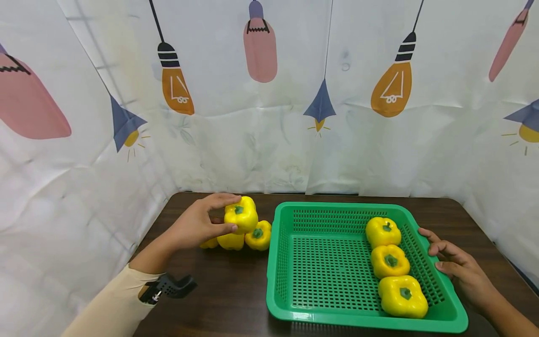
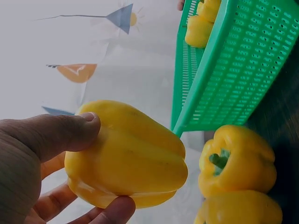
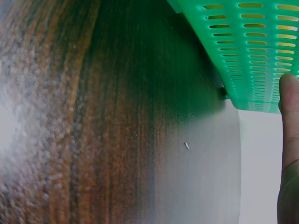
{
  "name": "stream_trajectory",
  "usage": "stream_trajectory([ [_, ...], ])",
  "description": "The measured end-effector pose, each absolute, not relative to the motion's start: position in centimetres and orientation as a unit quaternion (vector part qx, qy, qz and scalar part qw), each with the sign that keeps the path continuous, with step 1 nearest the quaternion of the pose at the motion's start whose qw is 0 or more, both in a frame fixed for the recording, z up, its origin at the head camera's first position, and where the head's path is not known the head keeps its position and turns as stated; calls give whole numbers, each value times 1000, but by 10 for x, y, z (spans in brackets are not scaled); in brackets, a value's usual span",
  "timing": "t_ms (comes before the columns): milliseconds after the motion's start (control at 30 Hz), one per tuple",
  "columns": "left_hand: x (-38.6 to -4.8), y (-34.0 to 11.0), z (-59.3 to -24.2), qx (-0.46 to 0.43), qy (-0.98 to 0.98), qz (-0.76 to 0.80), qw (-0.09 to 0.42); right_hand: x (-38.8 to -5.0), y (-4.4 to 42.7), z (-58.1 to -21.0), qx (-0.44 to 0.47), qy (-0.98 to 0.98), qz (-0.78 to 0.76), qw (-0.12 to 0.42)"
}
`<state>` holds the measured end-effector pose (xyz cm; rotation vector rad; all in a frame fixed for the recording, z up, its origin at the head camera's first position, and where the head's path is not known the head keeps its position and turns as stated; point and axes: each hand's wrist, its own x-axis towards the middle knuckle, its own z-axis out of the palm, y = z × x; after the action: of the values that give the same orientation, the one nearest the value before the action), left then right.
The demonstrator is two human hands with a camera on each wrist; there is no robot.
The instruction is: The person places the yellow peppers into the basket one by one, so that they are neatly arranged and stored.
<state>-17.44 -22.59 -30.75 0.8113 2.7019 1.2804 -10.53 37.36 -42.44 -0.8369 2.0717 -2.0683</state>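
Observation:
My left hand [image 1: 194,223] holds a yellow bell pepper [image 1: 241,215] between thumb and fingers, raised over other yellow peppers [image 1: 258,235] left of the green basket [image 1: 337,319]. In the left wrist view the held pepper [image 2: 128,156] lies sideways in the hand [image 2: 28,163], its stem hidden. My right hand [image 1: 461,267] touches the basket's right rim, thumb and fingers against it. In the right wrist view part of that hand [image 3: 290,121] shows against the basket wall [image 3: 254,60]. Three peppers [image 1: 390,261] line the basket's right side.
A dark wooden table [image 1: 210,299] carries the basket and peppers. Behind it and at both sides hangs a white sheet [image 1: 252,140] printed with lamps. A black strap device [image 1: 168,286] is on the left forearm.

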Motion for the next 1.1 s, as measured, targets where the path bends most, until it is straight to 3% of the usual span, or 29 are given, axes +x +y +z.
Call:
stream_trajectory([
  [600,-178,-191,-304,296,863,407,39,-106,375,-428,-270,664,-694,70],
  [1100,-189,-149,-302,332,848,407,76,-104,371,-429,-250,678,-689,58],
])
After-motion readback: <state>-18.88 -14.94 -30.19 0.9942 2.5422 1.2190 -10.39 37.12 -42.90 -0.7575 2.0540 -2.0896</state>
